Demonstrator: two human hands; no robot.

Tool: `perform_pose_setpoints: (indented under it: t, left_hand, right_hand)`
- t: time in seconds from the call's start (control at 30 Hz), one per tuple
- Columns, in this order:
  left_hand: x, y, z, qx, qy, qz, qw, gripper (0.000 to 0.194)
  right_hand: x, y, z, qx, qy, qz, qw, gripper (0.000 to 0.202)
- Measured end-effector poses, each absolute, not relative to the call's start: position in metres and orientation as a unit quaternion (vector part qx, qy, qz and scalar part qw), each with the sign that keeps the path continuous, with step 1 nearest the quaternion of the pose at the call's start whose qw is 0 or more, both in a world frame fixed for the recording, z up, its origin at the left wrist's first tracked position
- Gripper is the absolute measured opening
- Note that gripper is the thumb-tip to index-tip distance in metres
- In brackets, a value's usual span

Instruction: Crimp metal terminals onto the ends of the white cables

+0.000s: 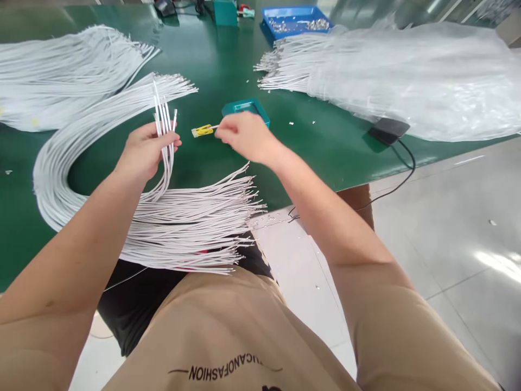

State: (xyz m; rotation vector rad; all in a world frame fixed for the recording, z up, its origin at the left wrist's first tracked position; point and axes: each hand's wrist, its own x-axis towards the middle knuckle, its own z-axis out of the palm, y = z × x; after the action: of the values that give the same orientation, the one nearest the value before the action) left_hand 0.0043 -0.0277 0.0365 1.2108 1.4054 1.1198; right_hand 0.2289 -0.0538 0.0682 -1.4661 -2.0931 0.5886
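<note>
My left hand [148,144] is closed around several white cables [164,117], whose ends point up above the fingers. These cables bend down into a large bundle of white cables [191,217] that lies across my lap and the table edge. My right hand [246,136] is pinched, above and in front of a small teal tray [262,111] that it partly hides. Just left of its fingertips is a small yellow and clear piece [202,131], with a thin pale end reaching to the fingers. What the fingertips pinch is too small to make out.
More white cables [73,70] lie at the left on the green table [203,54]. Plastic-wrapped cables [407,81] lie at the right. A blue tray [299,21] with small metal parts stands at the back. A black device [389,131] with a cord sits near the table's edge.
</note>
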Motion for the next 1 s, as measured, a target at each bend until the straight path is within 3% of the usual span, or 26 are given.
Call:
perform_pose_setpoints:
  t: [0.17,0.3,0.47,0.6,1.0]
  left_hand:
    - [0.006,-0.022,0.032,0.553,0.553,0.432,0.45,0.023]
    - [0.011,-0.017,0.036,0.569,0.565,0.413,0.431,0.015]
    - [0.008,-0.001,0.037,0.575,0.548,0.418,0.441,0.014]
    - [0.002,0.017,0.03,0.59,0.51,0.438,0.447,0.017]
    - [0.018,0.01,0.023,0.551,0.587,0.471,0.359,0.023]
  right_hand:
    - [0.242,-0.014,0.067,-0.546,-0.686,0.322,0.356,0.019]
    - [0.21,0.011,0.054,-0.475,-0.638,0.487,0.362,0.023]
    - [0.171,0.039,0.044,-0.429,-0.591,0.559,0.392,0.017]
    - [0.165,0.051,0.032,-0.368,-0.532,0.631,0.427,0.041]
    - [0.164,0.04,0.005,-0.42,-0.501,0.641,0.402,0.036]
